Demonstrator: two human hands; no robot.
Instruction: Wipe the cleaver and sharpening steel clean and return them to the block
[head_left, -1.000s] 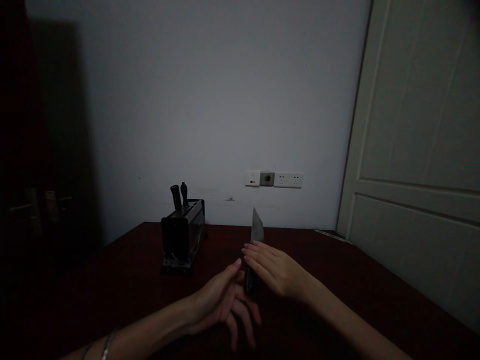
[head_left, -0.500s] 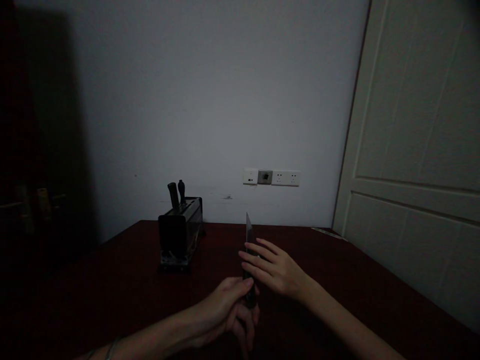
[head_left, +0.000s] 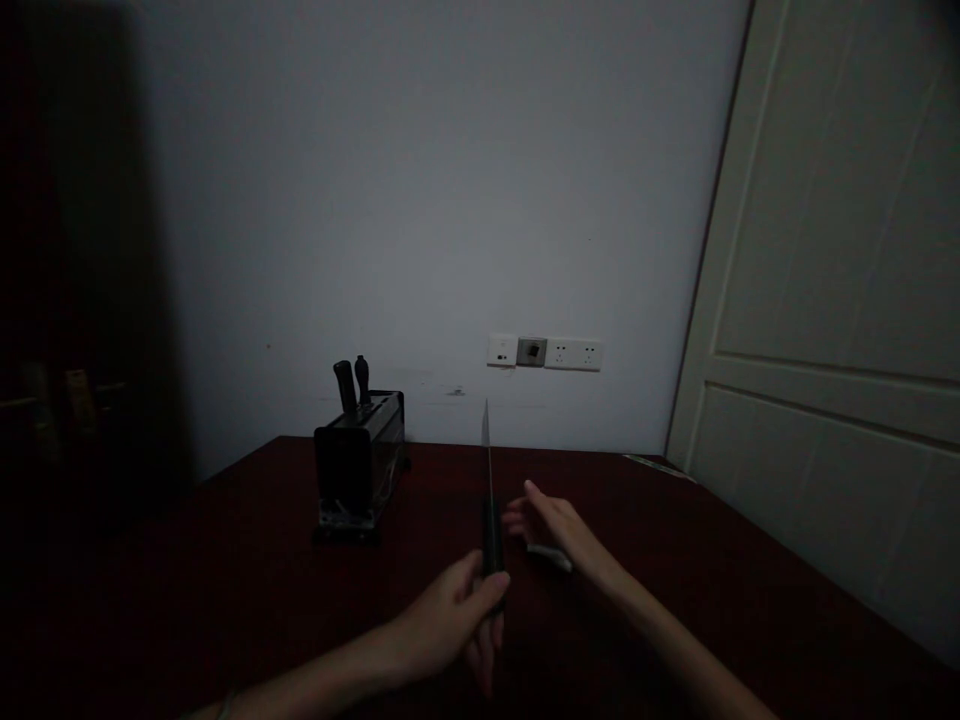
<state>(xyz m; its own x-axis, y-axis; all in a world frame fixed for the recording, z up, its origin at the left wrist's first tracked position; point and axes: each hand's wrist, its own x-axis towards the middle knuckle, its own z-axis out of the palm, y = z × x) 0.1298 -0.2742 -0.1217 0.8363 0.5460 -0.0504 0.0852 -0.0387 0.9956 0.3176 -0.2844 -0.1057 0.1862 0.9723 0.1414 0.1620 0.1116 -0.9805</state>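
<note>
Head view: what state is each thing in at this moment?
Knife: held by its handle, blade pointing away from the person.
Left hand: closed around the handle.
Right hand: beside the knife, fingers slightly curled; grip unclear.
Pale item: at the right hand; held or lying, cannot tell.
Black holder: upright, two handles sticking out on top.
Double socket: nothing plugged in.

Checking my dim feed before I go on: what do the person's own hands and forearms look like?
The slim, ungloved left hand and slim, ungloved right hand lead to slender left and right forearms, with no sleeves in view. A thin, pale band circles the left one; its material is unclear.
</note>
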